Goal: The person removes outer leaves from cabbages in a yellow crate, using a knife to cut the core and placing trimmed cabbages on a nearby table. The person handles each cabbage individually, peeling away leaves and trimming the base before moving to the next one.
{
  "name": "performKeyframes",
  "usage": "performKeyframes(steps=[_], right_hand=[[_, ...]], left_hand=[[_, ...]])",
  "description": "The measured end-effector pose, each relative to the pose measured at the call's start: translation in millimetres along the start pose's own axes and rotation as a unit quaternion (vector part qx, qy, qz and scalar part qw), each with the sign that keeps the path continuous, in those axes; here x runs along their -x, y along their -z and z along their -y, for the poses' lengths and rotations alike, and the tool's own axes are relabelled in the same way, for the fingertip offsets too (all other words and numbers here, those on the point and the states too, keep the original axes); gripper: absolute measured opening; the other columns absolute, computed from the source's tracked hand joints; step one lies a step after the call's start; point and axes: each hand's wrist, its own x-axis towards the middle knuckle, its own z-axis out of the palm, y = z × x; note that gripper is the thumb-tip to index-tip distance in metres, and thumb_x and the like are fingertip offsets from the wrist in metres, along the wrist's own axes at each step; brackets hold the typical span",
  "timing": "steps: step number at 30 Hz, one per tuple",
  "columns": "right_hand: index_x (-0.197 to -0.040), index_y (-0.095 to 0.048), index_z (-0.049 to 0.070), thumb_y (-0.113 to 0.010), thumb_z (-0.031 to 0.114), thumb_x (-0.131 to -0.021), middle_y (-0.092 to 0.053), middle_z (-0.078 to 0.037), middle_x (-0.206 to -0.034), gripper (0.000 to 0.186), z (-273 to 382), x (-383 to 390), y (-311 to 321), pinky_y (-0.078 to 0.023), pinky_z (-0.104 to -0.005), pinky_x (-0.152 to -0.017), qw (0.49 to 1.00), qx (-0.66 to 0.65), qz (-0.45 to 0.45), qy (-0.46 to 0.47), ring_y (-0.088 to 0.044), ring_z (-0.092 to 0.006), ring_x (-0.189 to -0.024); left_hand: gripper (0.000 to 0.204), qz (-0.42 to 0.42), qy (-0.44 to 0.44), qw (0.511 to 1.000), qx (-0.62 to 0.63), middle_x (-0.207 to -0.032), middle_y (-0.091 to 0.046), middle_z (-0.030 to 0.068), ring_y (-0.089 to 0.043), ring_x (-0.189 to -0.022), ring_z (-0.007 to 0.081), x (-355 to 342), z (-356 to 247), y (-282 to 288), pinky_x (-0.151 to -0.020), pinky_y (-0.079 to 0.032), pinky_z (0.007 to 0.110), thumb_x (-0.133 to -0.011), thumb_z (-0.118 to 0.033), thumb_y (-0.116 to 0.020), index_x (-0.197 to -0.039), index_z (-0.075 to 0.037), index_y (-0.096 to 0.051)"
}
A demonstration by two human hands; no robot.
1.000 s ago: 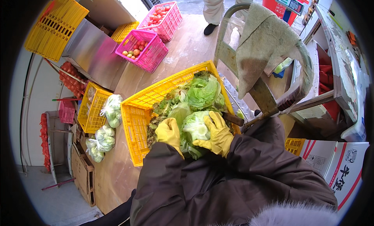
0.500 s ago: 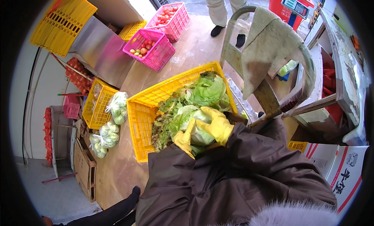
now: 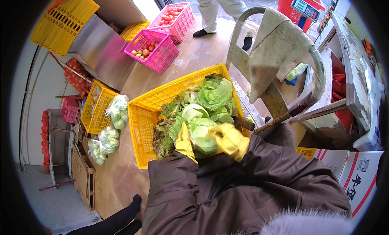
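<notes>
Over the near end of the yellow crate (image 3: 142,125), a lettuce head (image 3: 201,136) is clamped between the left hand's (image 3: 184,140) and right hand's (image 3: 230,139) gloved fingers.

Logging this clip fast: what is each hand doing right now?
Left hand: yellow-gloved, closed against the lettuce head, holding it.
Right hand: yellow-gloved, fingers curled on the same lettuce head.

The single head view looks steeply down from above the person's chest, so the dark coat sleeves rise from the lower edge and the yellow crate (image 3: 142,117) of lettuce sits close, just beyond them at mid-frame. It faces forward across the floor toward the pink crates (image 3: 156,50) and another person's legs (image 3: 214,12) near the top edge. The fisheye bends straight edges toward a black rim.
</notes>
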Motion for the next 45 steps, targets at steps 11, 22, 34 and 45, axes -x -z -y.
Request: performKeyframes(steps=[11,22,34,45], right_hand=[[-0.115,-0.059,-0.007,-0.049,-0.001,-0.092,-0.065,-0.017,-0.102,0.025,8.3,-80.9,32.9,-0.052,-0.0351,-0.087,0.856,-0.456,0.128,-0.206,-0.064,-0.0264,-0.103],[-0.095,-0.072,-0.002,-0.068,0.048,-0.09,-0.069,-0.023,-0.08,0.051,39.7,-74.9,65.0,-0.053,-0.0425,-0.074,0.957,0.19,0.215,-0.047,-0.068,-0.0363,-0.078],[-0.087,-0.07,0.001,-0.069,0.048,-0.092,-0.066,-0.013,-0.076,0.047,26.3,-58.1,69.3,-0.05,-0.0379,-0.067,0.97,0.167,0.164,-0.064,-0.061,-0.025,-0.07],[-0.088,-0.069,-0.005,-0.075,0.051,-0.083,-0.067,-0.022,-0.077,0.056,40.2,-40.4,68.5,-0.054,-0.0409,-0.068,0.972,0.22,0.079,0.011,-0.068,-0.0355,-0.073]], left_hand=[[0.081,0.059,-0.148,0.933,-0.322,-0.138,-0.054,0.0137,-0.053,-0.124,0.019,33.1,-5.1,-28.5,-0.105,-0.043,0.031,-0.084,-0.018,-0.079,-0.152,-0.005,-0.036],[0.083,0.045,-0.196,0.935,-0.292,-0.141,-0.049,0.0184,-0.049,-0.131,0.0296,35.2,4.6,-21.5,-0.109,-0.04,0.038,-0.079,-0.02,-0.084,-0.149,-0.006,-0.041],[0.086,0.128,-0.352,0.86,-0.345,-0.144,-0.045,0.0205,-0.043,-0.134,0.0379,48.0,-9.3,-28.5,-0.111,-0.039,0.043,-0.069,-0.019,-0.084,-0.144,-0.002,-0.045],[0.087,0.093,-0.406,0.845,-0.335,-0.147,-0.036,0.0236,-0.04,-0.137,0.0389,45.9,-1.8,-24.6,-0.114,-0.036,0.044,-0.064,-0.01,-0.086,-0.138,-0.006,-0.041]])
